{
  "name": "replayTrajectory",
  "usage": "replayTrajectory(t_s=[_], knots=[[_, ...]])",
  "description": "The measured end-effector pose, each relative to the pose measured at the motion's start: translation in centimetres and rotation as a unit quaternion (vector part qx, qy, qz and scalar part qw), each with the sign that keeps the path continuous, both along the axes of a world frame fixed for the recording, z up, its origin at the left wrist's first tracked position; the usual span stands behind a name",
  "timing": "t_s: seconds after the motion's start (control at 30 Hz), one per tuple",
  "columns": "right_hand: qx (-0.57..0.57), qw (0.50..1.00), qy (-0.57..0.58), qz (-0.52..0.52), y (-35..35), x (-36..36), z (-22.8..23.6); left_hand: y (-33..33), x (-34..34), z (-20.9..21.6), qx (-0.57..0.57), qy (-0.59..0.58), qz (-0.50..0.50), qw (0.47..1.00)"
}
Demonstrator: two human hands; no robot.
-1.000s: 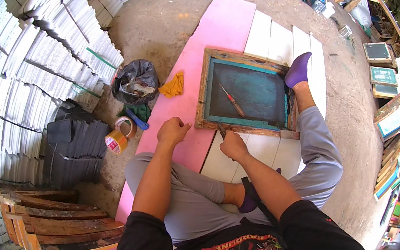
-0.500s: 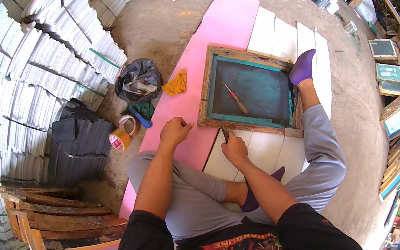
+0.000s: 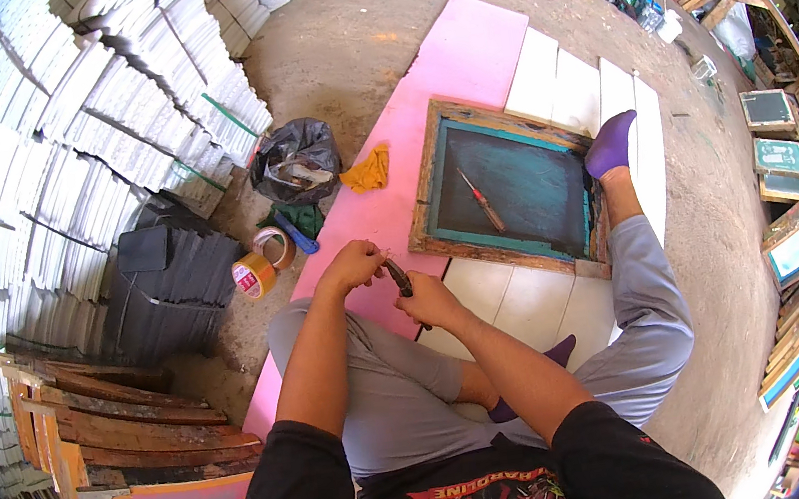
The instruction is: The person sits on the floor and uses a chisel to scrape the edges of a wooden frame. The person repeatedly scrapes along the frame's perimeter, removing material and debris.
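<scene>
My right hand [image 3: 433, 303] is wrapped around a pair of dark-handled pliers [image 3: 398, 276], held above the edge of the pink board [image 3: 356, 306]. The pliers' jaws point up toward my left hand [image 3: 351, 266], whose fingers are pinched together just beside them. Whatever those fingers hold is too small to make out. In front of both hands lies a wooden screen-printing frame [image 3: 506, 254] with dark mesh and teal edging. A screwdriver [image 3: 485, 208] with a red and brown handle rests on the mesh. My foot in a purple sock [image 3: 612, 143] touches the frame's right side.
Left of the pink board are an orange cloth [image 3: 367, 170], a black plastic bag [image 3: 295, 147], tape rolls [image 3: 256, 274] and a blue-handled item [image 3: 295, 233]. White bundled stacks [image 3: 85, 160] rise at left, above wooden frames [image 3: 140, 425]. White boards [image 3: 527, 298] lie under the frame.
My right hand has moved left with the pliers, bringing them to my left hand. My left hand stays pinched. The view has shifted slightly.
</scene>
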State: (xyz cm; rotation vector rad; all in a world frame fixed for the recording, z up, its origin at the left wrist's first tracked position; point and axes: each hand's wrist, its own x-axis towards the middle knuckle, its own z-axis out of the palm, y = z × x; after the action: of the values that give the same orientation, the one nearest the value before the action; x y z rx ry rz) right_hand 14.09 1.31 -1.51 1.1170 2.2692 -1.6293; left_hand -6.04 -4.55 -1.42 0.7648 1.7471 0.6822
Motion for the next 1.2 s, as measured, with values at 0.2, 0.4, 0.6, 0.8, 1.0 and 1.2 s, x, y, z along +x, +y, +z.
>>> replayTrajectory(t_s=[0.2,0.4,0.6,0.8,1.0,1.2], knots=[[-0.245,0.967,0.070,0.000,0.9,-1.0,-2.7,0.5,-1.4,-0.4,-0.032,0.003,0.072,0.997],[-0.325,0.944,0.018,-0.053,0.3,-0.1,0.7,-0.6,-3.1,-4.5,-0.111,0.198,0.047,0.973],[-0.244,0.966,-0.062,-0.051,4.7,5.4,1.2,2.7,1.3,0.8,-0.133,0.266,-0.035,0.954],[-0.079,0.985,-0.155,0.014,10.3,9.4,4.2,4.3,3.5,0.7,-0.036,0.230,-0.079,0.969],[0.079,0.961,-0.236,0.125,12.5,8.1,6.5,4.7,3.1,0.8,-0.022,0.222,-0.107,0.969],[0.085,0.935,-0.295,0.178,13.0,5.9,6.7,4.7,2.4,0.0,-0.004,0.199,-0.111,0.974]])
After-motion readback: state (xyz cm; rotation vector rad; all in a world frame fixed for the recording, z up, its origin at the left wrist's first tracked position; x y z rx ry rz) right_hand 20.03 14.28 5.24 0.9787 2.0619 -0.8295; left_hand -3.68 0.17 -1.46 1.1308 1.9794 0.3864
